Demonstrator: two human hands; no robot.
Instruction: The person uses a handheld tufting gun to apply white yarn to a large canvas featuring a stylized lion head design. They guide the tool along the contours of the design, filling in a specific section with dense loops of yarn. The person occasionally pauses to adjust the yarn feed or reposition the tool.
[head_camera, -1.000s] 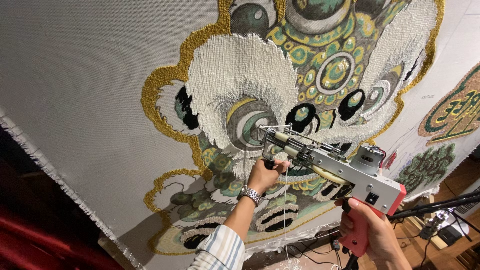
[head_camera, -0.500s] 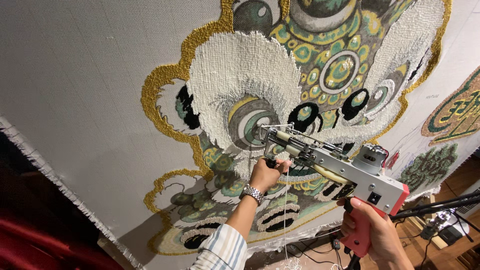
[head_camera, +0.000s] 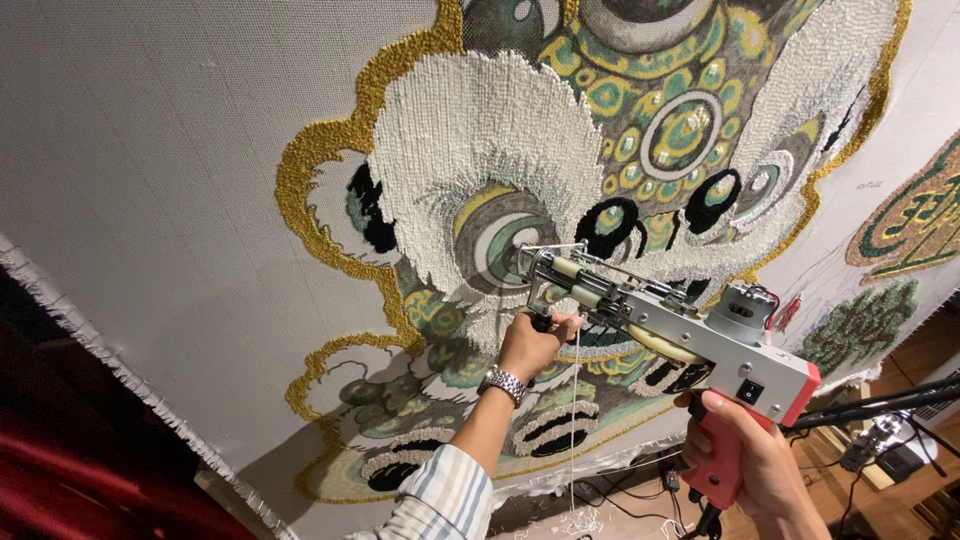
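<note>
Two hands: I see both of mine on one tufting gun (head_camera: 680, 335), low and right of centre in the frame.
Gun axis: its long body runs from lower right to upper left, slightly rising toward the cloth.
Gun heading: the needle end points up-left at the stretched backing cloth (head_camera: 150, 150), its tip at the grey-green swirl of the tufted lion design (head_camera: 560, 150).
Left hand (head_camera: 535, 345): fingers wrapped tight around the black front handle under the needle end; a metal wristwatch (head_camera: 503, 382) and a striped sleeve (head_camera: 440, 495) sit below it.
Right hand (head_camera: 755, 465): closed around the pink rear grip (head_camera: 725, 460) at the lower right.
Yarn (head_camera: 575, 420): one white strand hangs straight down from the gun beside my left wrist.
Cloth edge: frayed fringe runs along the lower left.
</note>
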